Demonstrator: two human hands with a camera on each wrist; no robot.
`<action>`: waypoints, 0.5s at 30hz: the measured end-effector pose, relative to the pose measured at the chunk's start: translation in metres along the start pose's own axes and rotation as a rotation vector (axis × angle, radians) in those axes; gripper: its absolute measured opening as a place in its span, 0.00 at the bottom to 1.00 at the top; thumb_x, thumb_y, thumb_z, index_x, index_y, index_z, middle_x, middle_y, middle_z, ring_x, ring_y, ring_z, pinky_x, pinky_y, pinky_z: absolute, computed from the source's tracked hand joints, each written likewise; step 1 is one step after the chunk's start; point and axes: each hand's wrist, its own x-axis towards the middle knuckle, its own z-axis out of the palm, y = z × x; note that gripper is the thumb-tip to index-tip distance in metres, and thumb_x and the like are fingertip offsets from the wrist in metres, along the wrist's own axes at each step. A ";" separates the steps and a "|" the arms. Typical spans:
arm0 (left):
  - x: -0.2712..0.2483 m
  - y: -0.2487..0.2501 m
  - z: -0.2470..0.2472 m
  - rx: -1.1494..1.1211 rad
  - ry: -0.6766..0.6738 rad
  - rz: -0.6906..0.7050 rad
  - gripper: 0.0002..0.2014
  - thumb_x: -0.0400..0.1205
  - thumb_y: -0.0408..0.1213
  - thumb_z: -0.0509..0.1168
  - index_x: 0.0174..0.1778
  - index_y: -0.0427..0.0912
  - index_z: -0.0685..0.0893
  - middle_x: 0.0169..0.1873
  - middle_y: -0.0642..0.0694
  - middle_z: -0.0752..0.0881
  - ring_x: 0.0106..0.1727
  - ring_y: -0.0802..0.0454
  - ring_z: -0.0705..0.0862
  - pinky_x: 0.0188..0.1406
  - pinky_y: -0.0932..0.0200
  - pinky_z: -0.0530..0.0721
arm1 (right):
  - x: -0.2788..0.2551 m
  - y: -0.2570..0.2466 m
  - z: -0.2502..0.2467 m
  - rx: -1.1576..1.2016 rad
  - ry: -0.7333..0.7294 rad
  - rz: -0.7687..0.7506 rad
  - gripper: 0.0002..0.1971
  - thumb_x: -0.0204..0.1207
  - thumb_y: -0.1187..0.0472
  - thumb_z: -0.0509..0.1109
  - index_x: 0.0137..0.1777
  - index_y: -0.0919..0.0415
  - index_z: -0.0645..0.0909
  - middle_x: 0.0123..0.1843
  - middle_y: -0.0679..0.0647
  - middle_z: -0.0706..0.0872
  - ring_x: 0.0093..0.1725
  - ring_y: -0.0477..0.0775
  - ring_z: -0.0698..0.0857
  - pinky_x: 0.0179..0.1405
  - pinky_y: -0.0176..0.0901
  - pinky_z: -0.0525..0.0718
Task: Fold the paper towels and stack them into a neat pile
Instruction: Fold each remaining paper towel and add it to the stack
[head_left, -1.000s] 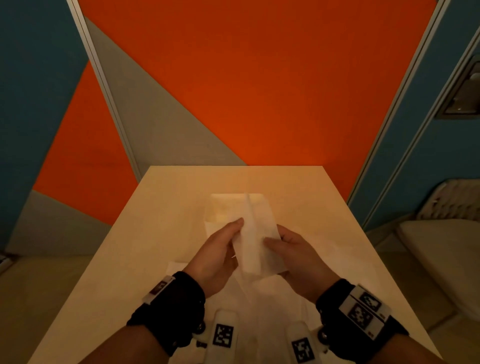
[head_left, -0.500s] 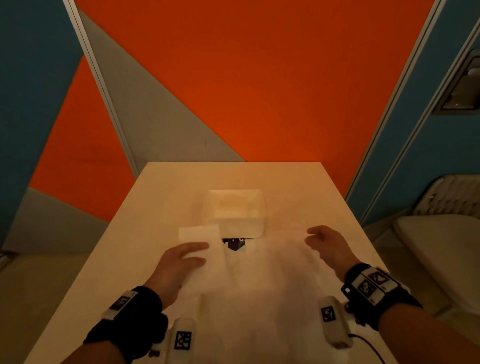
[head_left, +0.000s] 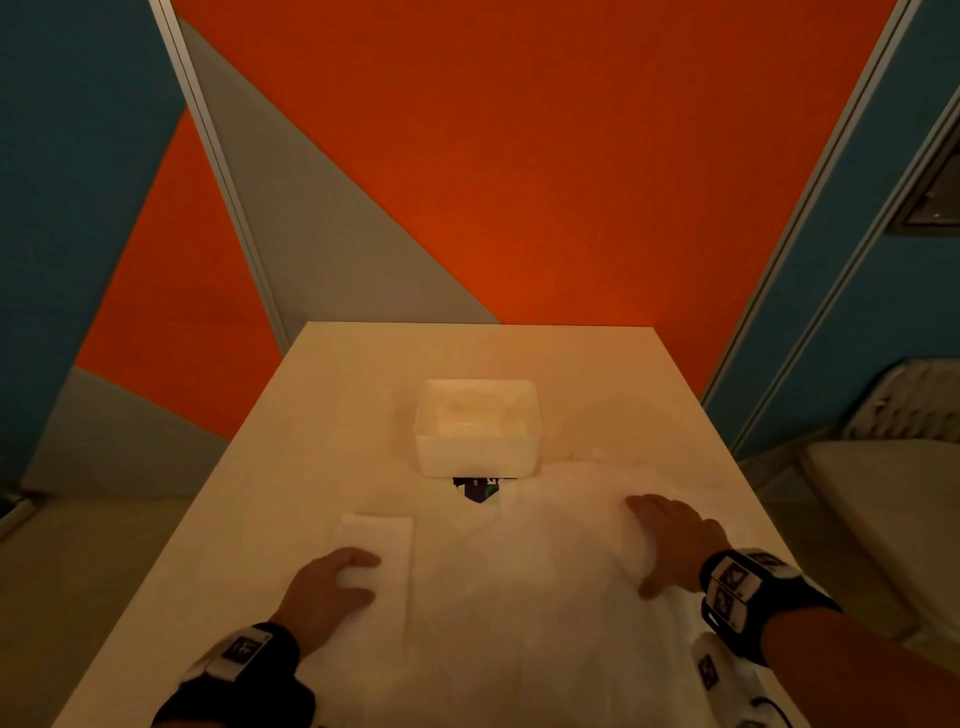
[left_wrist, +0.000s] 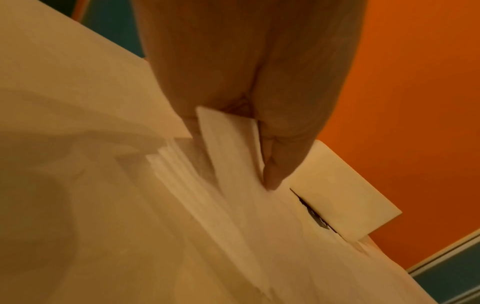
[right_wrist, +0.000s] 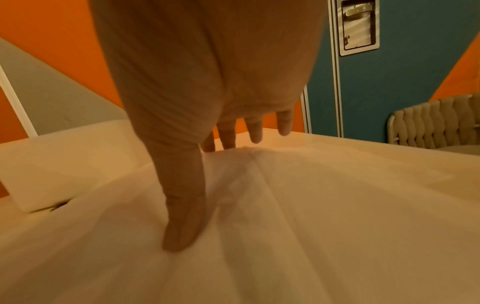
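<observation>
Three cameras on me: one on my head, one on each wrist.
The head view looks forward and down over the table (head_left: 322, 395); each wrist view sits close behind its hand, and both share the white box (left_wrist: 345, 191) with the head view.

Left hand (left_wrist: 246, 82) holds a folded paper towel (left_wrist: 228, 144) onto the stack (left_wrist: 187, 185).
</observation>
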 end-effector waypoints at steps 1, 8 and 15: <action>0.001 0.000 -0.001 0.014 -0.001 0.013 0.18 0.71 0.24 0.74 0.47 0.54 0.84 0.54 0.49 0.84 0.57 0.51 0.80 0.54 0.64 0.71 | 0.001 0.000 -0.002 -0.009 0.005 -0.003 0.61 0.59 0.42 0.83 0.84 0.46 0.45 0.85 0.49 0.52 0.83 0.58 0.56 0.80 0.59 0.60; 0.010 0.000 -0.001 0.033 0.034 0.044 0.23 0.71 0.22 0.74 0.47 0.58 0.81 0.56 0.49 0.83 0.58 0.52 0.79 0.53 0.68 0.71 | 0.000 -0.003 -0.004 -0.020 0.031 0.000 0.59 0.57 0.43 0.84 0.83 0.46 0.49 0.82 0.49 0.59 0.79 0.58 0.64 0.77 0.59 0.64; 0.017 0.002 0.001 0.091 0.023 0.019 0.20 0.72 0.23 0.72 0.51 0.53 0.81 0.57 0.49 0.81 0.57 0.52 0.78 0.52 0.67 0.71 | -0.004 -0.002 -0.010 -0.013 0.079 0.016 0.53 0.57 0.43 0.83 0.80 0.44 0.56 0.77 0.49 0.65 0.74 0.57 0.68 0.73 0.56 0.68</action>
